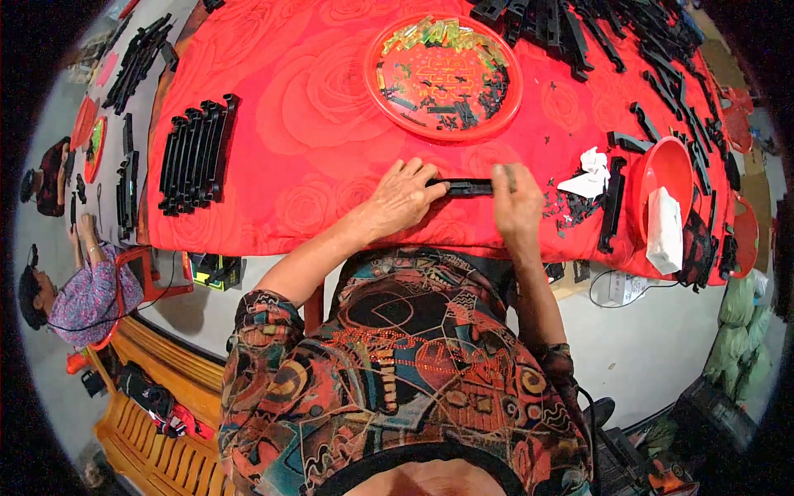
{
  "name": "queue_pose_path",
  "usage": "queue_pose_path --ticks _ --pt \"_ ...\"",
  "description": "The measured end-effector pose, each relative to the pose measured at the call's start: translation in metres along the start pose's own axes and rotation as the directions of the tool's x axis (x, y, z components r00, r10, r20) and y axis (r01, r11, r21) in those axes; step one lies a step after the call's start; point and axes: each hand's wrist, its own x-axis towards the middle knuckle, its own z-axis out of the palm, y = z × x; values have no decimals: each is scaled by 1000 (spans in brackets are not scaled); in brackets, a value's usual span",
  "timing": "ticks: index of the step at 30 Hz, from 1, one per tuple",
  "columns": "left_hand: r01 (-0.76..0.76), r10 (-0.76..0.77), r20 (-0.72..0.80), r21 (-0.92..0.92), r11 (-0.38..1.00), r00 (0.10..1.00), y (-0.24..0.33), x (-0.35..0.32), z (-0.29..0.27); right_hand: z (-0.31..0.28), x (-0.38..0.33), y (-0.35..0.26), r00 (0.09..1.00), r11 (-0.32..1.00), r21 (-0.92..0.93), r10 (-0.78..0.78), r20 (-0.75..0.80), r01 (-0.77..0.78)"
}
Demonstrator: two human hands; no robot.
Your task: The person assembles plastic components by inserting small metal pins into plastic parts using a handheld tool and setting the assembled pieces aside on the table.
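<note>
Both hands pinch one black plastic strip on red tablecloth: left hand fingers closed on its end, right hand gripping other; finished stack left, big loose pile remains

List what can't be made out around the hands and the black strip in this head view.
- Black strip: both ends hidden under the left hand and right hand.
- Right hand's fingertips: blurred, grip unclear.
- Small parts in the round red tray: too small to identify.
- Black pieces at the top right: bent and cut off by the fisheye rim.
</note>
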Motion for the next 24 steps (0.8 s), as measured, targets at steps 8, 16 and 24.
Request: queue_pose_path --ticks 8,16,24 --pt "14 3 -146 113 993 989 14 3 12 -35 -5 13 937 801 510 348 28 -313" --pt "104 -69 -253 128 986 965 29 8 24 1 -16 28 973 602 765 132 189 -230" --pt "56 -41 -337 35 998 941 20 4 32 18 -19 34 998 828 557 46 54 -68"
